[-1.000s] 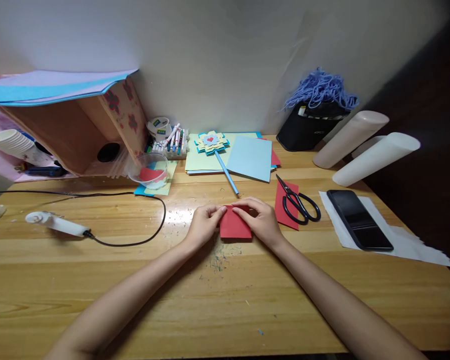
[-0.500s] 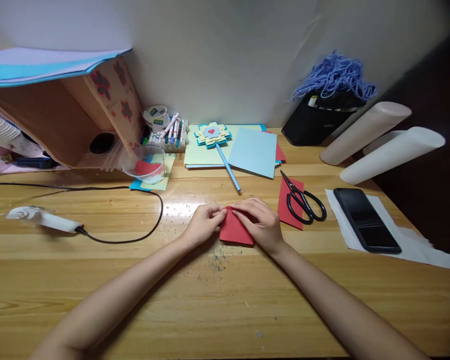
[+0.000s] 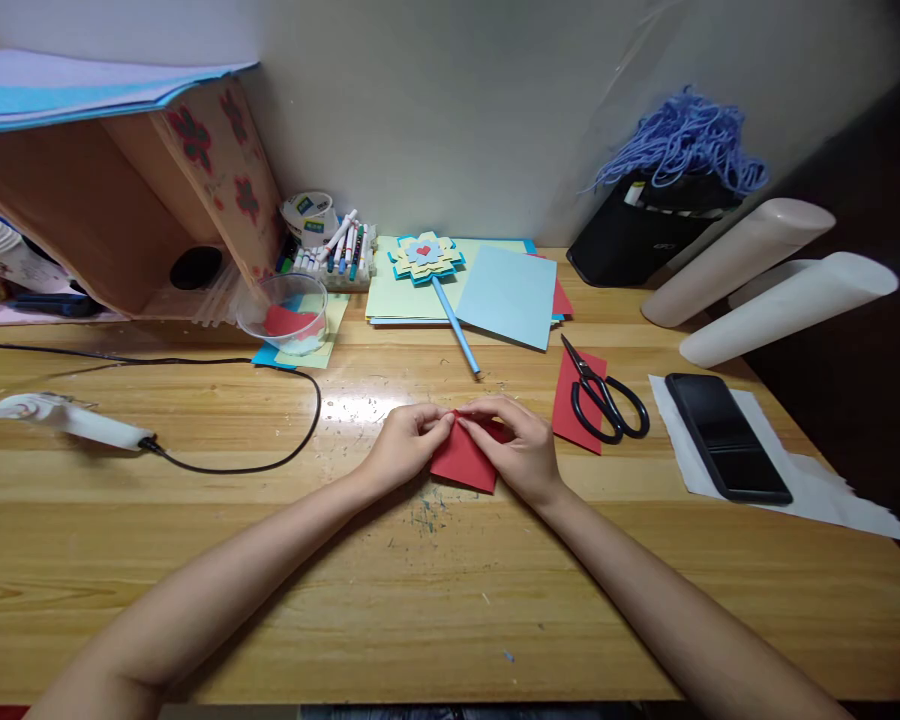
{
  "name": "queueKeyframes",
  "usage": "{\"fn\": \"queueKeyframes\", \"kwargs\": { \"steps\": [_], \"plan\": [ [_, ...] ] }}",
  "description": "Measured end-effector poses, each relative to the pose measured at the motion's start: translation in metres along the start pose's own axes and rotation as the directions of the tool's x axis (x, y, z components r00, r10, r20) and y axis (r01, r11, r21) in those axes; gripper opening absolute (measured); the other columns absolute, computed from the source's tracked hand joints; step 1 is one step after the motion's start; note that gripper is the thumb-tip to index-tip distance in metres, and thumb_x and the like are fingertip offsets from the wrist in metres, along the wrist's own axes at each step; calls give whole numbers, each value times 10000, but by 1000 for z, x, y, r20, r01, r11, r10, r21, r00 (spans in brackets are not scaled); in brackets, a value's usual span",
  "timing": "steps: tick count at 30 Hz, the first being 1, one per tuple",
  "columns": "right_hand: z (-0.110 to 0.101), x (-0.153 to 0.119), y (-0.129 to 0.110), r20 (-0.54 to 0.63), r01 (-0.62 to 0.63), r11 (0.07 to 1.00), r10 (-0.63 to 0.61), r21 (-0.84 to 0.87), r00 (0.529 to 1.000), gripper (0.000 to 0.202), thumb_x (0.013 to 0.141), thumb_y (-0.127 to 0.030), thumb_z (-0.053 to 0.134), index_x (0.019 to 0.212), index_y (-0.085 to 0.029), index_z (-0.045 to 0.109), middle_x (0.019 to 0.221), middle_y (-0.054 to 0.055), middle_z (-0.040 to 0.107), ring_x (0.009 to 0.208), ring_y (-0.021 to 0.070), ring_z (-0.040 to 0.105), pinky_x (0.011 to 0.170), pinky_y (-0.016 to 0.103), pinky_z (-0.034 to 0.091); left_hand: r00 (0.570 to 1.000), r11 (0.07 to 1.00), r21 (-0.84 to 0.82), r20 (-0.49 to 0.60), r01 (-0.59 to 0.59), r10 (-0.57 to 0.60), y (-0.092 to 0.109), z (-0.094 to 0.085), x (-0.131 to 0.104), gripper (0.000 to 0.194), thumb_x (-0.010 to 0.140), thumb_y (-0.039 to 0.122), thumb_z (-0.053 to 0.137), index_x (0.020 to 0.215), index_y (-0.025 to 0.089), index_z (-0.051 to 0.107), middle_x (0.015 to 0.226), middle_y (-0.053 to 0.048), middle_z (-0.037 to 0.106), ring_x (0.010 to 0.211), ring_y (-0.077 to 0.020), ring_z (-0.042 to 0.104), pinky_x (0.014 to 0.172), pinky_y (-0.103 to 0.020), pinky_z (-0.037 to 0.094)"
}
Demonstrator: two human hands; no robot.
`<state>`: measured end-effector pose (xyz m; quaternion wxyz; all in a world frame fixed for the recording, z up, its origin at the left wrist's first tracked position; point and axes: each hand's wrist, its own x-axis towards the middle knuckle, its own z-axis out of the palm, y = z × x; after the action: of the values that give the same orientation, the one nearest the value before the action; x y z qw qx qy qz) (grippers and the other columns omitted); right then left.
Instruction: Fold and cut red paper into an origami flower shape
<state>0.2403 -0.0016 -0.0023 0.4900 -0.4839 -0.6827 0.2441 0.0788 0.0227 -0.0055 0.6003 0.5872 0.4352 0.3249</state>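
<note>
The left hand [image 3: 403, 446] and right hand [image 3: 523, 455] pinch the red paper [image 3: 462, 463] by its far edge, where uneven pressure might crease it crookedly.

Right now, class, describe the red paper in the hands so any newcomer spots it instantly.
Find the wooden table, then the left hand and right hand near its middle. Both pinch the red paper at its far edge; unlike the red sheet beneath the scissors, this one is held.
</note>
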Motion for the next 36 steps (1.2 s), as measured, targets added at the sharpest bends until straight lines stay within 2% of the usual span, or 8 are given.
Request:
{"fn": "queueKeyframes", "kwargs": {
  "steps": [4,8,16,24,29,32,34,36],
  "plan": [
    [1,-1,1,-10,-93,993,94,69,996,37,789,-197,621,821,-211,630,813,34,664,758,160,632,720,300,535,999,999,15,33,31,-32,3,-2,1,342,803,431,516,701,121,618,593,11,521,540,-96,427,524,-214,311],
    [0,0,2,3,-27,999,27,31,1000,74,773,-143,605,797,-212,615,798,29,657,768,163,623,728,309,518,992,996,-28,95,86,-83,5,-5,4,332,785,432,533,728,119,626,596,14,516,541,-96,429,536,-219,322],
    [-5,0,3,87,124,992,-120,-38,989,173,778,-86,560,856,-232,612,844,18,662,825,168,620,776,329,501,958,956,-199,232,215,-167,22,-13,5,281,775,305,557,552,133,556,558,3,531,519,-82,440,552,-227,325],
    [-8,0,2,151,259,963,-245,-81,958,191,810,-104,530,903,-243,622,873,34,688,819,176,642,761,353,512,950,956,-146,223,253,-217,23,-18,7,303,759,358,601,574,119,587,565,-1,540,513,-75,418,532,-226,287],
    [-13,2,1,206,316,946,-296,-71,933,249,807,-99,523,945,-258,655,916,32,710,846,184,647,762,372,527,962,956,-149,143,254,-234,21,-16,7,289,763,338,581,563,130,553,546,15,488,489,-64,359,491,-219,242],
    [-14,1,0,171,216,976,-206,-39,963,248,802,-133,543,959,-274,673,913,23,713,845,187,646,768,376,531,968,960,-140,92,244,-233,20,-15,7,306,760,364,579,560,139,528,517,34,432,464,-58,312,465,-217,211],
    [-14,3,-1,123,51,998,-55,35,991,220,819,-187,548,981,-264,675,921,35,708,862,186,643,776,370,530,974,971,-106,99,215,-205,18,-15,7,331,762,394,575,558,140,519,507,44,404,458,-57,301,463,-215,209],
    [-15,7,-1,136,-141,980,121,142,983,199,850,-258,528,972,-240,684,954,52,707,914,186,638,820,367,513,974,983,-39,144,181,-173,17,-17,7,350,775,417,560,576,131,539,520,40,413,468,-59,318,473,-214,226]
  ]
}}
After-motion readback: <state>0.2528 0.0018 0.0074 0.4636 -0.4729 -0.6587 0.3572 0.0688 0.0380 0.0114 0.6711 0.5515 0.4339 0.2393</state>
